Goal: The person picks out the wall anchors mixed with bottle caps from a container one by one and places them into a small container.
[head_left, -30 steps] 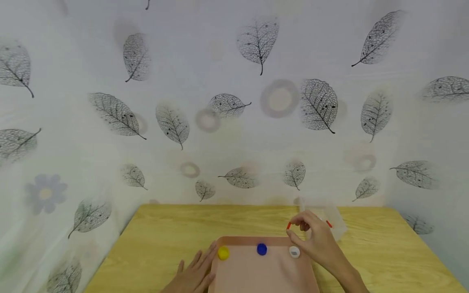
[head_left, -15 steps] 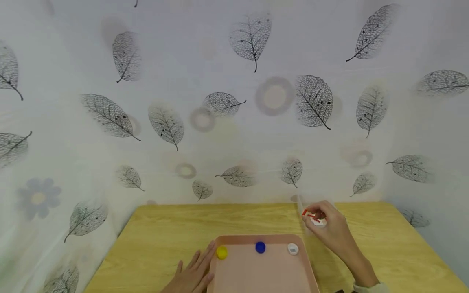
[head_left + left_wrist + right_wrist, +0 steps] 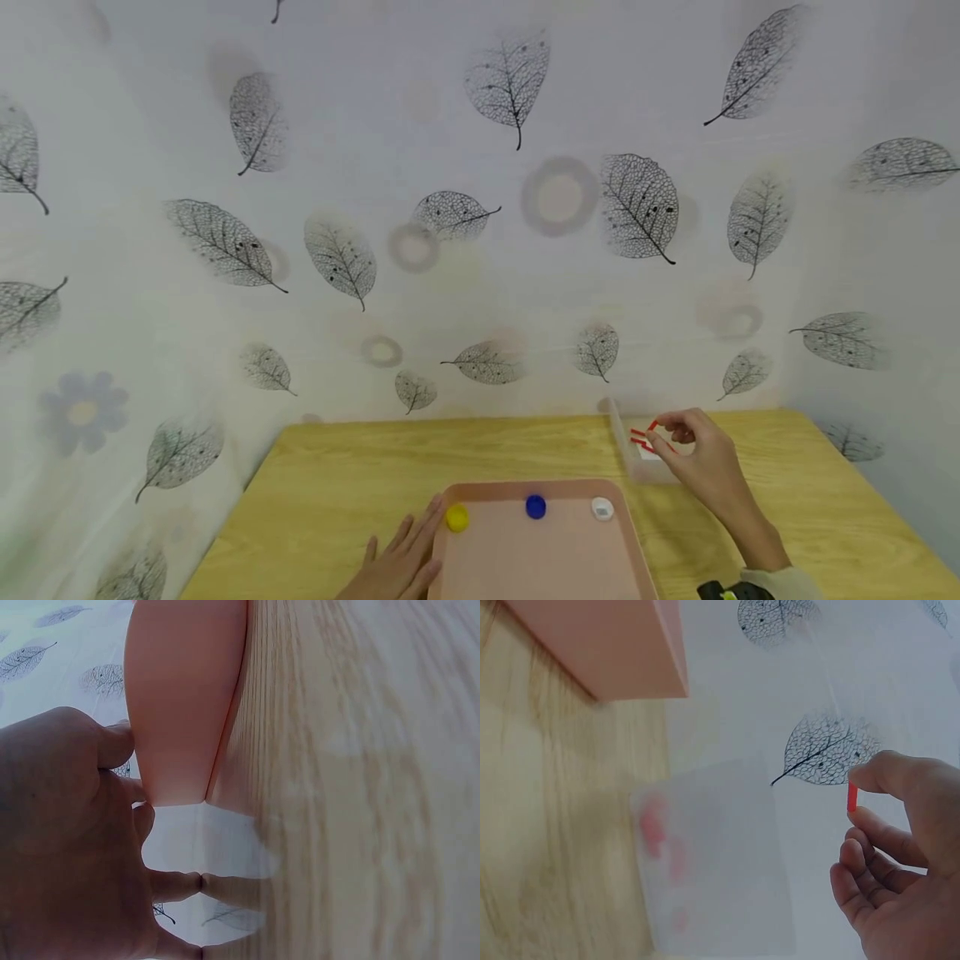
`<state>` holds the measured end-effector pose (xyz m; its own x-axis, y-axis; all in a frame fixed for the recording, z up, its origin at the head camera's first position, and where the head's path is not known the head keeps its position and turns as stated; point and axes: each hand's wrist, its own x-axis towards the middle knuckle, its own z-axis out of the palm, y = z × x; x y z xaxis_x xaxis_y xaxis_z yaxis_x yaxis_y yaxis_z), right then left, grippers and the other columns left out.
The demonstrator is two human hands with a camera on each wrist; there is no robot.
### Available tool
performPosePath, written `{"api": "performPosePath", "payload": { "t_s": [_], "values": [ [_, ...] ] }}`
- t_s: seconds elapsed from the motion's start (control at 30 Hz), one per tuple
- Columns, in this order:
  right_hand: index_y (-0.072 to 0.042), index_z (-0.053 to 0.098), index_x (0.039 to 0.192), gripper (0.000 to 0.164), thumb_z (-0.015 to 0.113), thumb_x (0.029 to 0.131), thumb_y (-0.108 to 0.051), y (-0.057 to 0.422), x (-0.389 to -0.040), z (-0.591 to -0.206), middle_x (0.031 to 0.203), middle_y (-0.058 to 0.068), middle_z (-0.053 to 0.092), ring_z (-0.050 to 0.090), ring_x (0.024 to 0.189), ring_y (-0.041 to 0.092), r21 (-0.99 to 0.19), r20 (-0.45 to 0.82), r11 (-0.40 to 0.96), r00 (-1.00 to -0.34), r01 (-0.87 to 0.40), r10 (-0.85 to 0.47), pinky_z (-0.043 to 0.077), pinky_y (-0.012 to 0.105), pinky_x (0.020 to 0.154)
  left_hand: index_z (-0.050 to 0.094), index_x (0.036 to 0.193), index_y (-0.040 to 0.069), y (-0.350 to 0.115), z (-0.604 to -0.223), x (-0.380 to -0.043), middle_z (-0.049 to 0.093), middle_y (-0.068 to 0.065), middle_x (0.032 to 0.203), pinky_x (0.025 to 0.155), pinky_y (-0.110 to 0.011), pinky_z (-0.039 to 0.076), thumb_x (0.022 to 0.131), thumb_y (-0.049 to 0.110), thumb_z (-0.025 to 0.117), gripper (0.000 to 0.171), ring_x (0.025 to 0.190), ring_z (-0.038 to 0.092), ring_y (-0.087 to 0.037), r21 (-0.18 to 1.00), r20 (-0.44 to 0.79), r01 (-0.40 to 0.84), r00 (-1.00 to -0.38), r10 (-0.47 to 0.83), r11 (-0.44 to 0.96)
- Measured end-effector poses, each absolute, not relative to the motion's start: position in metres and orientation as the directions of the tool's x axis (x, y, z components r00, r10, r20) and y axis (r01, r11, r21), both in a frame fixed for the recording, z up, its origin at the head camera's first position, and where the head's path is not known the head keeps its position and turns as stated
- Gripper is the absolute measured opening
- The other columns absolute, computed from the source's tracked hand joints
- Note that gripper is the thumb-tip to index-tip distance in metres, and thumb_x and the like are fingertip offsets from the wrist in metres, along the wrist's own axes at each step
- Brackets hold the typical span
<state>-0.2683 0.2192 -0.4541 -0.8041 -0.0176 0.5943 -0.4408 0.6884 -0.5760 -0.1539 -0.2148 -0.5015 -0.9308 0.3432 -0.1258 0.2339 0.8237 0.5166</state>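
My right hand (image 3: 712,471) is over a translucent plastic box (image 3: 647,475) at the back right. Its thumb and index finger pinch a short red stick (image 3: 852,796) by the two ends; the other fingers are loosely curled. Several similar red sticks (image 3: 637,440) lie inside the box, blurred through its wall in the right wrist view. My left hand (image 3: 397,558) rests on the table with spread fingers, its index side along the left wall of a pink tray (image 3: 540,554). In the left wrist view, fingertips touch the tabletop beside the tray (image 3: 184,697).
Along the tray's far side sit a yellow round cap (image 3: 457,517), a blue one (image 3: 536,507) and a white one (image 3: 602,509) with a grey mark. The wooden table (image 3: 360,458) ends at a leaf-patterned curtain (image 3: 480,283).
My right hand has moved from above the tray's far right corner rightward over the box, still pinching a red stick. My left hand stays put. The head view has shifted slightly.
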Motion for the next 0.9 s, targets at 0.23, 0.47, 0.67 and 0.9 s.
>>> {"api": "performPosePath", "payload": {
  "t_s": [0.23, 0.47, 0.67, 0.9],
  "values": [
    [-0.004, 0.065, 0.092, 0.02, 0.077, 0.077, -0.009, 0.222, -0.277, -0.47, 0.085, 0.007, 0.061, 0.053, 0.072, 0.016, -0.579, 0.582, 0.706, -0.813, -0.407, 0.009, 0.04, 0.013, 0.064, 0.005, 0.153, 0.032, -0.215, -0.504, -0.154, 0.015, -0.001, 0.157, 0.09, -0.081, 0.0, 0.1, 0.054, 0.025, 0.061, 0.14, 0.014, -0.041, 0.497, -0.13, 0.231, -0.933, 0.335, 0.836],
    [-0.005, 0.066, 0.092, 0.02, 0.078, 0.076, -0.008, 0.223, -0.282, -0.482, 0.082, 0.006, 0.059, 0.053, 0.07, 0.02, -0.593, 0.574, 0.694, -0.819, -0.408, 0.009, 0.044, 0.022, 0.061, 0.006, 0.153, 0.032, -0.214, -0.503, -0.153, 0.019, -0.004, 0.156, 0.09, -0.081, 0.002, 0.099, 0.056, 0.025, 0.062, 0.139, 0.017, -0.041, 0.476, -0.128, 0.229, -0.937, 0.324, 0.849],
    [-0.005, 0.066, 0.089, 0.02, 0.078, 0.075, -0.011, 0.222, -0.282, -0.486, 0.077, 0.002, 0.055, 0.051, 0.069, 0.019, -0.598, 0.555, 0.702, -0.832, -0.387, 0.014, 0.043, 0.022, 0.059, 0.004, 0.153, 0.034, -0.213, -0.501, -0.155, 0.018, -0.003, 0.157, 0.092, -0.08, 0.003, 0.098, 0.06, 0.021, 0.063, 0.14, 0.016, -0.039, 0.443, -0.181, 0.201, -0.935, 0.306, 0.874],
    [-0.006, 0.066, 0.09, 0.021, 0.079, 0.075, -0.013, 0.22, -0.285, -0.492, 0.078, 0.002, 0.054, 0.051, 0.069, 0.019, -0.563, 0.557, 0.735, -0.83, -0.379, -0.001, 0.042, 0.024, 0.059, 0.004, 0.153, 0.033, -0.213, -0.502, -0.154, 0.015, -0.001, 0.157, 0.092, -0.08, 0.002, 0.098, 0.061, 0.019, 0.064, 0.141, 0.015, -0.038, 0.43, -0.188, 0.206, -0.932, 0.31, 0.879]
  ]
}}
